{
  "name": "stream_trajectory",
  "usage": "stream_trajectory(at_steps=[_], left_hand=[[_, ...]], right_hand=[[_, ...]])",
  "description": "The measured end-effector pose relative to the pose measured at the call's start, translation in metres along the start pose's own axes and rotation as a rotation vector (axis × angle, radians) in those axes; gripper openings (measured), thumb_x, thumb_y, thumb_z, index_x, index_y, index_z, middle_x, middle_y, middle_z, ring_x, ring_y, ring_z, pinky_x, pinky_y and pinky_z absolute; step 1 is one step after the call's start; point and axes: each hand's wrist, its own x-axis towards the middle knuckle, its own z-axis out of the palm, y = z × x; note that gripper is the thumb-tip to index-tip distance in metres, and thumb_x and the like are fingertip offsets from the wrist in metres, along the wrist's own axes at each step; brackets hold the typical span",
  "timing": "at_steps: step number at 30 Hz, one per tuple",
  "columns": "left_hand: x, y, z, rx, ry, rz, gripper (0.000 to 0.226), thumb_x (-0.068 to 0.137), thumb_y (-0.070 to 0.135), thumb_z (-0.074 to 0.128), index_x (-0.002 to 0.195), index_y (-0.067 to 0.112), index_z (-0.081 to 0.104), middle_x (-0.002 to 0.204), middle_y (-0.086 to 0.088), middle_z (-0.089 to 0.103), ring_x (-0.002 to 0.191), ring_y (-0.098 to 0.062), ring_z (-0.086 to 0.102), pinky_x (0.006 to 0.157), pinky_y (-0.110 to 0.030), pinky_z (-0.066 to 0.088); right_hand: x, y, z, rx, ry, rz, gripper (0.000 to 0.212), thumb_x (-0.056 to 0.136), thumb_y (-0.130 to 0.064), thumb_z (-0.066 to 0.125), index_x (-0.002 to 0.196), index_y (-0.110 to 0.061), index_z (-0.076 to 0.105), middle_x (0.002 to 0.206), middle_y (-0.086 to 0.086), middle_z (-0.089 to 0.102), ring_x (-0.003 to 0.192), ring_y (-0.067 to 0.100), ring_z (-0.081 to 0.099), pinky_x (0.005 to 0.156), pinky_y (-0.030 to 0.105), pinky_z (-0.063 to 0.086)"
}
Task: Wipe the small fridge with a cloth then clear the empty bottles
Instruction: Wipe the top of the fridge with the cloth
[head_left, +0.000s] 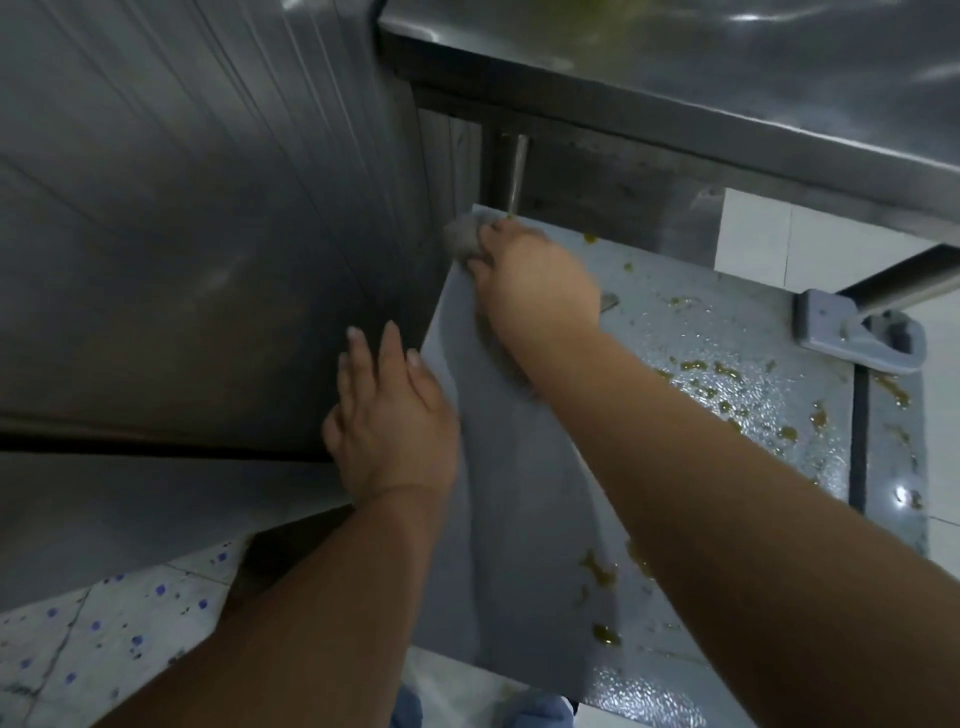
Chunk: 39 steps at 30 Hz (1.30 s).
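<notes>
Dim, greyish light fills the wide-angle view, with white glare on the steel counter (779, 62) at one o'clock, straight edges bowed toward the borders, and motion blur softening the right hand (535, 283).

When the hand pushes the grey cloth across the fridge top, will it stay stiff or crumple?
The cloth is probably floppy: it sits bunched under the right hand. It likely drags and smears on the fridge top, which looks wet with yellowish spots.
</notes>
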Motion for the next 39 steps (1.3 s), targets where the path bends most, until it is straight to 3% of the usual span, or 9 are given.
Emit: stream_trajectory(at_steps=[4,6,9,14,18,23,29,35,39], left_hand=[[0.0,-0.002,0.002,0.057,-0.054,0.084,0.048,0.098,0.035,0.013,0.146,0.029,0.017,0.156,0.002,0.01,0.143,-0.014,0.009,0.11,-0.039,0.015],[0.001,-0.004,0.003,0.064,-0.08,0.083,0.047,0.099,0.033,0.016,0.146,0.029,0.016,0.156,0.002,0.01,0.143,-0.014,0.009,0.11,-0.038,0.015],[0.001,-0.003,0.002,0.041,-0.067,0.078,0.046,0.099,0.031,0.017,0.145,0.027,0.021,0.155,0.002,0.016,0.143,-0.015,0.012,0.11,-0.039,0.015],[0.001,-0.002,0.003,0.024,-0.053,0.077,0.062,0.086,0.041,0.008,0.145,0.027,0.023,0.153,0.002,0.023,0.142,-0.015,0.016,0.11,-0.039,0.015],[0.002,-0.002,0.001,0.022,-0.088,0.062,0.048,0.098,0.035,0.015,0.145,0.025,0.023,0.153,0.001,0.023,0.142,-0.017,0.017,0.11,-0.039,0.016],[0.003,0.0,0.001,0.023,-0.061,0.084,0.054,0.093,0.038,0.014,0.144,0.024,0.027,0.152,0.0,0.027,0.141,-0.017,0.02,0.109,-0.039,0.019],[0.001,-0.002,0.004,0.022,-0.033,0.104,0.065,0.084,0.041,0.008,0.144,0.024,0.027,0.151,0.0,0.028,0.14,-0.017,0.022,0.108,-0.037,0.019],[0.0,-0.002,0.003,0.033,-0.018,0.149,0.062,0.086,0.039,0.01,0.144,0.025,0.027,0.152,0.001,0.027,0.14,-0.016,0.021,0.108,-0.039,0.019],[-0.003,-0.001,0.003,0.046,-0.011,0.219,0.06,0.087,0.038,0.01,0.144,0.026,0.025,0.153,0.003,0.023,0.141,-0.014,0.019,0.108,-0.036,0.017]], right_hand=[[-0.037,-0.002,0.012,-0.061,0.087,0.001,0.044,0.099,-0.02,0.04,0.141,-0.014,0.031,0.138,0.005,0.041,0.112,0.026,0.053,0.072,0.033,0.041],[-0.041,-0.013,0.021,-0.084,-0.042,-0.031,0.054,0.097,-0.019,0.046,0.146,-0.015,0.024,0.144,0.004,0.033,0.119,0.025,0.05,0.077,0.035,0.046],[-0.013,-0.012,0.013,-0.028,-0.069,-0.054,0.042,0.097,-0.018,0.046,0.137,-0.014,0.037,0.137,0.007,0.041,0.119,0.026,0.049,0.091,0.04,0.043],[0.018,0.013,-0.011,0.009,0.159,0.132,0.03,0.101,-0.019,0.038,0.127,-0.01,0.049,0.127,0.009,0.052,0.114,0.025,0.051,0.071,0.028,0.033],[-0.023,0.001,0.005,0.037,0.048,0.149,0.048,0.097,-0.017,0.044,0.143,-0.016,0.028,0.145,0.002,0.031,0.115,0.024,0.052,0.062,0.034,0.036],[-0.017,-0.008,0.001,0.039,0.009,-0.018,0.037,0.098,-0.018,0.039,0.134,-0.014,0.041,0.135,0.008,0.044,0.117,0.03,0.05,0.086,0.038,0.044],[-0.02,0.037,-0.013,0.145,0.179,0.351,0.036,0.1,-0.022,0.035,0.135,-0.015,0.042,0.136,0.008,0.045,0.116,0.028,0.05,0.079,0.032,0.037],[-0.043,0.001,0.013,0.041,0.168,0.036,0.03,0.098,-0.016,0.035,0.126,-0.014,0.046,0.127,0.005,0.049,0.11,0.027,0.051,0.073,0.031,0.035],[-0.01,0.023,-0.007,0.062,0.125,0.148,0.033,0.1,-0.024,0.038,0.13,-0.016,0.048,0.126,0.009,0.054,0.112,0.029,0.053,0.072,0.03,0.034]])
